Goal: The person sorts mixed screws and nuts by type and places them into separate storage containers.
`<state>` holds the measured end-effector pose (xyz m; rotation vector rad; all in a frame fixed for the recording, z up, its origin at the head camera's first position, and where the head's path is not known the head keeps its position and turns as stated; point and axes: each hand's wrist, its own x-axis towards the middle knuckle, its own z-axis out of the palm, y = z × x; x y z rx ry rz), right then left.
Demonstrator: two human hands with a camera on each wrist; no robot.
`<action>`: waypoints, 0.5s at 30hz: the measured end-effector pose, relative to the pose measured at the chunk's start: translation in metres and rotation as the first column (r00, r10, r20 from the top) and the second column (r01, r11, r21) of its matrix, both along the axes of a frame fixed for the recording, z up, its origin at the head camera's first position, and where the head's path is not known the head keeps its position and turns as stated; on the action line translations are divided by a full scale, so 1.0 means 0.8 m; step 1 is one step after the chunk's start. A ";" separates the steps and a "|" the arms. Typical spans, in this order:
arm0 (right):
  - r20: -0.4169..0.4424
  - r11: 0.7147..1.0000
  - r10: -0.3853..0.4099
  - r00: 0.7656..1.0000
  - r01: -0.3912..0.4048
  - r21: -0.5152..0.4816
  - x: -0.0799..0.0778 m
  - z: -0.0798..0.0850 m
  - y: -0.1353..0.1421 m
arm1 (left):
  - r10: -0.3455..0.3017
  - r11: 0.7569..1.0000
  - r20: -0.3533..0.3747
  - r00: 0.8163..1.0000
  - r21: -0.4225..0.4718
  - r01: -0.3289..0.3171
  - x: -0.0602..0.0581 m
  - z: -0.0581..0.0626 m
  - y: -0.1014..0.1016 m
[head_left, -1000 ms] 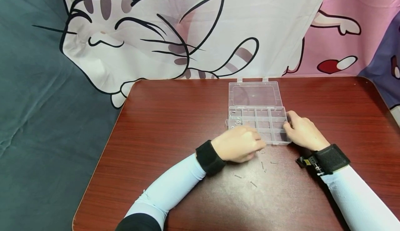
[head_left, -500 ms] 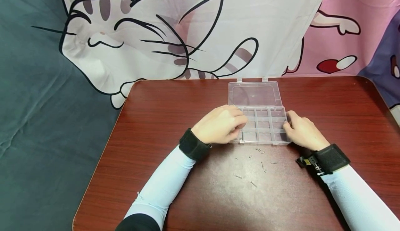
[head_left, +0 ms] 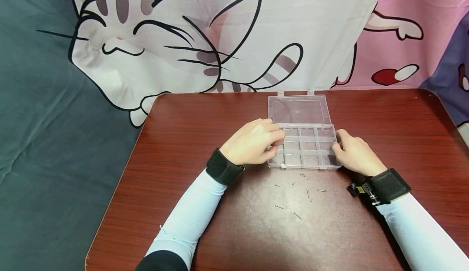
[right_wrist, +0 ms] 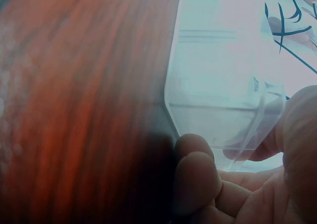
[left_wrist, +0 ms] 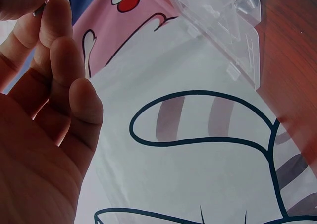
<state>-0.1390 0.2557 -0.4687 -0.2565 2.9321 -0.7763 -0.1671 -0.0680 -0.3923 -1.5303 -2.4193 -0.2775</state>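
Note:
A clear plastic compartment box (head_left: 309, 145) lies on the table, its lid (head_left: 301, 112) folded back flat. Above its left column hovers my left hand (head_left: 253, 141), hiding those compartments in the head view. Thumb and forefinger pinch a tiny dark metal screw (left_wrist: 38, 10), mostly covered by the fingertips in the left wrist view. At the box's right side my right hand (head_left: 356, 153) grips the wall, thumb at the rim and fingers around the outside corner (right_wrist: 198, 182). Several small screws (head_left: 297, 216) lie scattered on the table in front of the box.
The brown wooden table (head_left: 205, 116) ends at a printed cat curtain (head_left: 234, 30) just behind the lid. A green cloth (head_left: 47, 161) hangs along the table's left side.
My left hand has moved from the scattered screws up and left to the box's left column, slowing over the last half second. The right hand stays at the box.

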 end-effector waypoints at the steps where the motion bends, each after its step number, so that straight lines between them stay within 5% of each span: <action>1: 0.002 1.000 -0.001 1.000 0.001 0.000 0.000 0.000 0.000 | 0.001 1.000 -0.001 1.000 0.000 -0.001 0.000 0.000 0.000; 9: 0.016 1.000 0.001 1.000 -0.001 -0.001 0.000 -0.002 0.001 | 0.020 0.999 0.031 0.999 -0.032 -0.019 0.003 0.000 -0.001; 15: 0.016 1.000 -0.001 1.000 0.001 -0.002 0.000 -0.001 0.000 | 0.136 0.987 0.119 0.984 -0.099 -0.124 0.009 0.001 -0.001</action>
